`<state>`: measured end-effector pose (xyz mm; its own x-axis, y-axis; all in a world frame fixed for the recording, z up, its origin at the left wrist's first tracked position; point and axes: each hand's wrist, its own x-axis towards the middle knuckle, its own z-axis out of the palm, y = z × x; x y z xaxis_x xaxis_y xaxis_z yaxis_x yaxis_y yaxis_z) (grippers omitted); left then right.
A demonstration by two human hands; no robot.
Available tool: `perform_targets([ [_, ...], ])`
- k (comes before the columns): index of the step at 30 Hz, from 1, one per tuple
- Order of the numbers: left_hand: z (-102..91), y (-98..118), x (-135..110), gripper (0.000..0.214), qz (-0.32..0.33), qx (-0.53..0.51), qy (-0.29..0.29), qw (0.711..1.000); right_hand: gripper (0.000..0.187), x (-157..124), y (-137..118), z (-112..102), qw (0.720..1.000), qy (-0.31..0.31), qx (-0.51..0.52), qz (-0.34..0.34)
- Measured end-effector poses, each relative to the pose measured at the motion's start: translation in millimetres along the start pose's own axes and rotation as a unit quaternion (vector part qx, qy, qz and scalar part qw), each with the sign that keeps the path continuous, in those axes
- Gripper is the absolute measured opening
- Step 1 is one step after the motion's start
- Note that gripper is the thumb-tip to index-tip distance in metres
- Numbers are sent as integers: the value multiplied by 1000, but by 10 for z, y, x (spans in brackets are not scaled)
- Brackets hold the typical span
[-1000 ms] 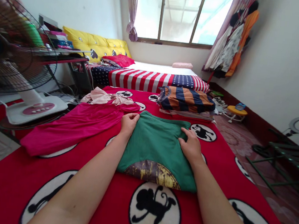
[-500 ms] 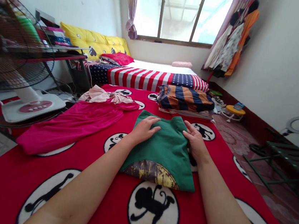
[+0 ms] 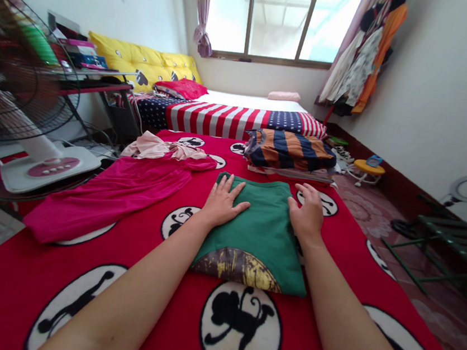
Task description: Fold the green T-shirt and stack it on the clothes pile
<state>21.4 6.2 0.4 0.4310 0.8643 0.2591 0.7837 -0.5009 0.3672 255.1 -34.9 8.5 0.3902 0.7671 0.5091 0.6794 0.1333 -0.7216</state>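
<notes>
A folded green shirt (image 3: pixel 262 237) with a yellow-brown print at its near edge lies on a red monkey-print blanket (image 3: pixel 121 274). My left hand (image 3: pixel 222 203) lies flat on the shirt's left half, fingers spread. My right hand (image 3: pixel 308 213) rests at the shirt's right edge, fingers curved down over the side of the fold, holding nothing that I can see.
A magenta garment (image 3: pixel 117 195) and a pale pink one (image 3: pixel 156 147) lie to the left. A stack of folded clothes topped by an orange-and-navy striped piece (image 3: pixel 289 150) sits beyond the shirt. An electric fan (image 3: pixel 18 100) stands at far left; a flag-print mattress (image 3: pixel 231 120) lies behind.
The shirt's left side has been folded inward, making it narrower. My left hand moved from gripping the top left corner to lying flat on the shirt. My right hand shifted to the right edge.
</notes>
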Motion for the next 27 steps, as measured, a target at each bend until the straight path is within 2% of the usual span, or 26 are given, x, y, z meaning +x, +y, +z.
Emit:
perform_targets([
  [1, 4, 2, -4, 69, 1, 1, 3, 1000, 43, -15, -54, 2, 998, -10, -36, -52],
  [3, 5, -1, -8, 68, 5, 3, 2, 1000, 46, -65, -137, 31, 986, -93, -77, -112],
  [6, -8, -37, -1, 69, -8, 6, -16, 1000, 60, -166, -165, 104, 954, -237, -158, -92],
  [8, -30, -84, 6, 74, -29, 8, -38, 999, 66, -223, -138, 137, 932, -280, -220, -63],
  [13, -115, -230, -22, 81, -62, 27, -70, 995, 69, -270, -135, 104, 903, -302, -301, -51],
  [16, -164, -335, -58, 75, -88, 38, -67, 993, 60, -264, -269, 8, 896, -291, -333, -46],
  [19, -186, -463, -64, 64, -119, 22, -27, 992, 45, -288, -545, -153, 905, -276, -315, -78],
  [21, -186, -549, -49, 54, -130, -15, 27, 991, 46, -362, -787, -269, 907, -321, -249, -114],
  [22, -182, -589, -38, 49, -132, -35, 54, 989, 50, -424, -910, -316, 897, -364, -212, -136],
  [24, -171, -654, -17, 40, -132, -64, 94, 985, 63, -596, -1126, -370, 852, -459, -174, -181],
  [25, -165, -679, -8, 37, -132, -72, 107, 983, 69, -700, -1212, -373, 825, -495, -184, -202],
  [27, -151, -714, 2, 35, -130, -85, 124, 980, 84, -913, -1333, -341, 786, -525, -243, -217],
])
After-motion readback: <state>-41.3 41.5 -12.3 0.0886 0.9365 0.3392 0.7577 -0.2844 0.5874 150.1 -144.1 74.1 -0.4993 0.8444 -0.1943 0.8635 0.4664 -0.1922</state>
